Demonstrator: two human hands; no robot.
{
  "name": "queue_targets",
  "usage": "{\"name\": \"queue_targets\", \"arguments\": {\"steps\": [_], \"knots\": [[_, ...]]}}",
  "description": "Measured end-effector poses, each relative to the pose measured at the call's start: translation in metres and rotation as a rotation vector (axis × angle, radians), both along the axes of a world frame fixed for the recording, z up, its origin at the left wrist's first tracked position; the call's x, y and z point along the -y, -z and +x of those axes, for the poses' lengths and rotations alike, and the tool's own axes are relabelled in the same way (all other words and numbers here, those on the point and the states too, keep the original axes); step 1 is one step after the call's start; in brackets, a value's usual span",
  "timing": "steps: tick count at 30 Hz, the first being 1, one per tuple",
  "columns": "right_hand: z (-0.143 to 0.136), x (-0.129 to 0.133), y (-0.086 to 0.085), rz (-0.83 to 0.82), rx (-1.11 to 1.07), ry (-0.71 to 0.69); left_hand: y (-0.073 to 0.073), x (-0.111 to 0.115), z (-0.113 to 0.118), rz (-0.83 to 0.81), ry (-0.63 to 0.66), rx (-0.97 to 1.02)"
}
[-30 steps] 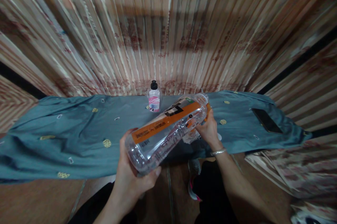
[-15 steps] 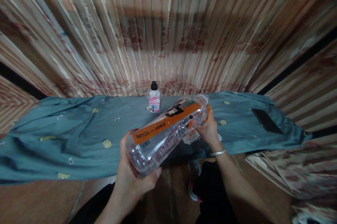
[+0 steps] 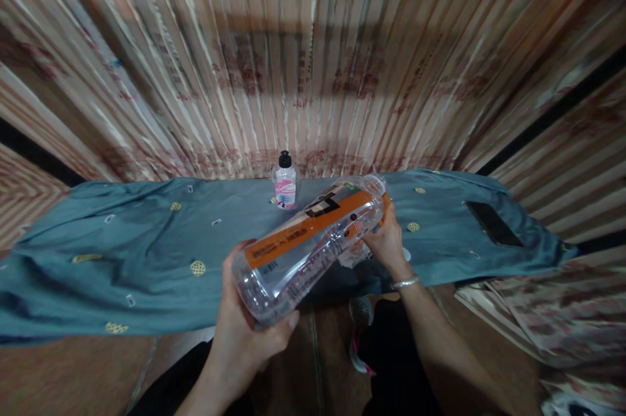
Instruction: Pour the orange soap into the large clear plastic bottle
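Observation:
A large clear plastic bottle (image 3: 303, 243) with an orange and silver label is held tilted above the cloth, its base toward me and its neck toward the upper right. My left hand (image 3: 247, 331) is closed around the base, thumb underneath. My right hand (image 3: 386, 240), wearing a silver bracelet (image 3: 405, 283), is closed beside the neck. It grips what looks like a second clear plastic bottle (image 3: 356, 254) with an orange part, mostly hidden behind the large one. A small pump-less bottle (image 3: 285, 189) with a black cap and pink label stands upright behind them.
A blue-green patterned cloth (image 3: 147, 240) covers the long table. A black phone (image 3: 493, 223) lies at its right end. Beside my right wrist is a small white round piece (image 3: 406, 254). Striped curtains (image 3: 313, 77) hang behind and at both sides.
Almost nothing differs. The view has shifted very slightly, and both hands keep the same hold on the tilted large bottle and the thing behind it.

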State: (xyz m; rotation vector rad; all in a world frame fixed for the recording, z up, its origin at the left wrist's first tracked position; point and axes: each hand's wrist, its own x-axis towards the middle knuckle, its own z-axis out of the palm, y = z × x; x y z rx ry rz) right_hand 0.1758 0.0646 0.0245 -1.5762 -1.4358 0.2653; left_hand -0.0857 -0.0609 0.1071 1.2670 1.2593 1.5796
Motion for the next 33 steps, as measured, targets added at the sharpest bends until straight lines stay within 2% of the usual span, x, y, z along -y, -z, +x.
{"name": "queue_targets", "arguments": {"steps": [9,13,15,18,21,23,28,33], "knots": [[0.001,-0.001,0.002,-0.001,0.017,-0.001,-0.001,0.003,0.002,-0.041,-0.019,0.057],[-0.001,0.0,-0.001,0.004,0.013,-0.015,0.008,-0.003,-0.012,0.046,0.072,-0.039],[-0.002,0.001,-0.002,0.005,0.008,-0.021,0.011,-0.008,-0.021,0.054,0.132,-0.09],[-0.003,0.001,-0.003,-0.005,-0.02,-0.021,0.012,-0.01,-0.024,0.035,0.146,-0.107],[-0.003,0.001,-0.003,-0.006,-0.032,-0.017,0.008,-0.006,-0.016,-0.03,0.103,-0.048],[-0.003,0.001,-0.002,-0.012,-0.028,-0.004,0.004,-0.002,-0.009,-0.053,0.013,0.03],[-0.001,0.0,0.002,-0.03,-0.022,0.013,-0.002,0.004,0.001,-0.116,0.0,0.07],[-0.002,0.0,0.004,-0.001,-0.022,0.011,0.0,0.004,0.002,-0.059,-0.012,0.03]]}}
